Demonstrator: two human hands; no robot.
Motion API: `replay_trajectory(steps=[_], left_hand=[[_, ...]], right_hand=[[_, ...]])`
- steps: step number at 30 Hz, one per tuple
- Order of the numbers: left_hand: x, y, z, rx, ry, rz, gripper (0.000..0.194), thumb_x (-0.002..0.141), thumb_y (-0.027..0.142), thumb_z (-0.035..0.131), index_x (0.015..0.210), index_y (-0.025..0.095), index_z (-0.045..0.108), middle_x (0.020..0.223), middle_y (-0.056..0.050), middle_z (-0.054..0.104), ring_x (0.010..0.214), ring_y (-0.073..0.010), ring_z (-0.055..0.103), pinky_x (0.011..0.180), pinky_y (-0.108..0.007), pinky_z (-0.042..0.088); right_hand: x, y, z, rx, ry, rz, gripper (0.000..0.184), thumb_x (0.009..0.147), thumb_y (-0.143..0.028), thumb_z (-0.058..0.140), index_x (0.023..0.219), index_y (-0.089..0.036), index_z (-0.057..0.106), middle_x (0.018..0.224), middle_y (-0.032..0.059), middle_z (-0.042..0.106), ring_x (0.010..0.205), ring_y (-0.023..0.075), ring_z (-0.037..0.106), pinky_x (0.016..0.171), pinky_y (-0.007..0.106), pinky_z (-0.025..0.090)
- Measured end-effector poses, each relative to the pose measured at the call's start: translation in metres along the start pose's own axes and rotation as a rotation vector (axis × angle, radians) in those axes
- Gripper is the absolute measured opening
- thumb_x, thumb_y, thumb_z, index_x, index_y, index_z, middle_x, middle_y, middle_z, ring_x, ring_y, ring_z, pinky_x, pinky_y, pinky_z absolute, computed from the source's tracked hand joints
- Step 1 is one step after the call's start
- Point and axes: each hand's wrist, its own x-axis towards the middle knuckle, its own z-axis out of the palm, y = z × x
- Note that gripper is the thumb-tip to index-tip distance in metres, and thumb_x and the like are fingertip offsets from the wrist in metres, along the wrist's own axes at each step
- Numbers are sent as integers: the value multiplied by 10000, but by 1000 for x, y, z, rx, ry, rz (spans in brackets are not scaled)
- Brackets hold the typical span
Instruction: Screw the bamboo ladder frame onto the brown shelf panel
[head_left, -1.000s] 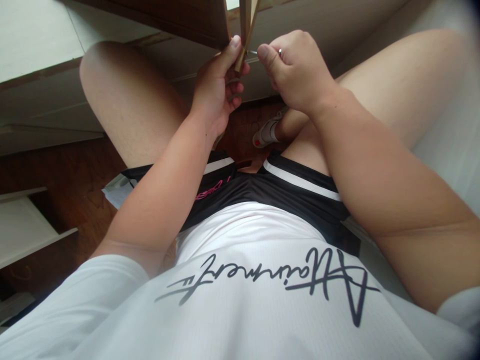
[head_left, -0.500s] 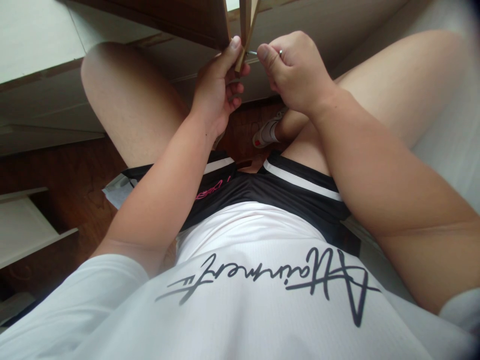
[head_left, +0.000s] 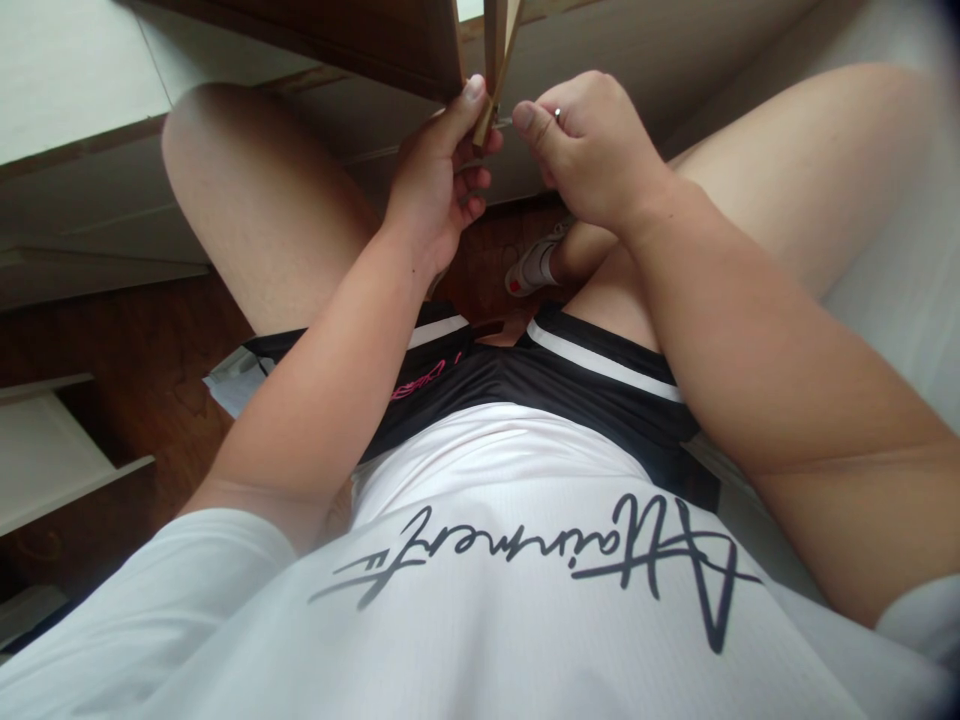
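At the top centre my left hand [head_left: 435, 165] is closed around the lower end of a narrow wooden strip [head_left: 484, 128], its thumb on the near side and fingertips showing behind. To the right, my right hand [head_left: 589, 145] is a fist pinching a thin metal rod [head_left: 557, 115], perhaps a hex key. The rod's tip points at the strip's right side. Most of it is hidden in the fingers, so I cannot tell whether the tip touches the wood. A dark brown wooden panel [head_left: 360, 45] meets the strip at its upper left.
A pale panel [head_left: 67, 80] lies at the upper left. My bent legs flank the hands, with a shoe [head_left: 517, 278] on the brown wooden floor [head_left: 172, 360] below. A white piece like an open box [head_left: 52, 445] stands at the lower left.
My right hand has turned slightly and shifted a little down, and less of the rod shows clearly beside the strip. My left hand and the strip have barely moved.
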Motion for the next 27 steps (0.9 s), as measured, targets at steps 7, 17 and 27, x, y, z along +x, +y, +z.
replay_trajectory(steps=[7, 17, 27], left_hand=[[-2, 1, 3, -26, 8, -22, 227, 813, 453, 723, 648, 300, 698, 825, -8, 670, 530, -96, 512, 375, -244, 328], [-2, 1, 3, -31, 15, -29, 254, 875, 442, 675, 680, 280, 686, 820, 0, 681, 535, -99, 501, 418, -261, 305], [-3, 2, 3, 4, 24, -30, 251, 866, 463, 664, 681, 292, 660, 848, -10, 682, 556, -122, 497, 414, -271, 303]], right_hand=[[2, -2, -2, -195, 16, -47, 468, 949, -423, 503, 499, -304, 452, 518, 35, 463, 570, 205, 401, 612, 369, 271], [3, -2, -3, -293, 23, -39, 486, 996, -366, 464, 525, -245, 465, 517, 19, 475, 547, 153, 437, 626, 339, 304], [3, 0, -3, -241, 27, -50, 485, 983, -370, 502, 515, -246, 475, 504, 17, 481, 530, 154, 427, 591, 342, 297]])
